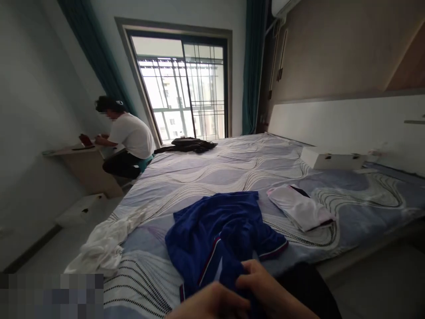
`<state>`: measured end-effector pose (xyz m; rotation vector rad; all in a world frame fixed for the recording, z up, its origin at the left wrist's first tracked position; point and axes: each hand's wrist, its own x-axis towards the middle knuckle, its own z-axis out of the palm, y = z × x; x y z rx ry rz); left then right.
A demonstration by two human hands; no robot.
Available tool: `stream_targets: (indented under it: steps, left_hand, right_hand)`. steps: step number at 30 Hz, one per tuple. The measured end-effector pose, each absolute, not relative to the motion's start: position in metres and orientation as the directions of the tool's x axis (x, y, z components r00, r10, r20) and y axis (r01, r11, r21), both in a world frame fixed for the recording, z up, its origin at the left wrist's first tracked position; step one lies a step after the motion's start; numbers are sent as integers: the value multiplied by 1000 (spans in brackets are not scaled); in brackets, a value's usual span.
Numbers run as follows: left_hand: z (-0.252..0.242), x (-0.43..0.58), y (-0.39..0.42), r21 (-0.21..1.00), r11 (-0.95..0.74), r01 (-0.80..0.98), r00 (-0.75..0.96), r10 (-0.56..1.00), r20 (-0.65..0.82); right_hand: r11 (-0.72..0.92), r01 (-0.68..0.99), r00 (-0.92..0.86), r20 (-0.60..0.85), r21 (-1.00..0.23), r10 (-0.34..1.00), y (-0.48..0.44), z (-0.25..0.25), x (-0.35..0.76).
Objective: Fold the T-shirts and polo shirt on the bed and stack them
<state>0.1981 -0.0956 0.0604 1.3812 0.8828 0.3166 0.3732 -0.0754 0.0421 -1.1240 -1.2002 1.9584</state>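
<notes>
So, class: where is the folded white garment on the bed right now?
In the head view the folded white garment lies on the bed toward the right, just right of the blue shirt and in front of the white box.

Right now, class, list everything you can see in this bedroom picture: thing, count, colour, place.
blue shirt: 1, dark blue with a red-and-white stripe, near edge of bed, gripped by both hands
folded garment: 1, pale pink-white, right of shirt
white cloth: 1, crumpled, bed's left edge
dark clothes: 1 pile, black, far end
bed: 1, grey-blue wavy sheet
window: 1, barred
curtains: 2, teal
other person: 1, white top, at desk
left hand: on shirt
right hand: on shirt
</notes>
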Motion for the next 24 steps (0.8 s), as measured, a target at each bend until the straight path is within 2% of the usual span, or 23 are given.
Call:
stream_targets:
  steps: [1, 3, 6, 7, 9, 11, 12, 13, 15, 18, 20, 22, 24]
  left_hand:
    - [66, 194, -81, 942, 224, 248, 654, 679, -334]
    - [70, 188, -41, 968, 169, 187, 530, 812, -244]
    - [54, 203, 26, 917, -130, 376, 407, 913, -37]
    - [44, 214, 44, 841, -256, 476, 451, 892, 16]
    - [22, 242, 71, 623, -479, 618, 607, 795, 9]
    - [4, 266, 84, 429, -647, 630, 743, 664, -89]
    - [-2, 274, 88, 382, -695, 609, 779, 615, -125]
    - [-6, 279, 89, 372, -720, 586, 801, 584, -131]
    - [-6, 278, 90, 433, -717, 547, 811, 581, -63]
    - [16, 244, 81, 588, -650, 482, 737, 663, 130]
    - [43, 204, 62, 635, -632, 445, 641, 720, 267]
    - [73, 157, 34, 634, -586, 505, 523, 792, 314]
    - [97, 108, 0, 615, -432, 659, 322, 902, 288]
  right_hand:
    - [-431, -99, -498, -331, -897, 802, -76, 43, 386]
    - [-431, -190, -510, -287, -882, 811, -78, 45, 412]
    - [-475, -298, -495, -292, -828, 819, -86, 50, 440]
    - [-490, -315, -505, -293, -813, 812, -90, 53, 446]
    - [-488, -276, -556, -276, -828, 784, -96, 62, 456]
    - [-442, -164, -561, -285, -882, 777, -100, 70, 465]
    - [-408, -98, -529, -300, -908, 794, -100, 73, 472]
    - [-372, -34, -475, -313, -928, 822, -100, 75, 480]
    - [-276, 91, -339, -290, -957, 895, -99, 77, 500]
    - [-135, 263, -115, -170, -955, 979, -94, 78, 535]
    - [-90, 336, 26, -86, -938, 996, -87, 83, 555]
    - [-45, 393, 109, -2, -919, 994, -81, 92, 567]
    - [24, 447, 137, 95, -894, 986, -76, 102, 574]
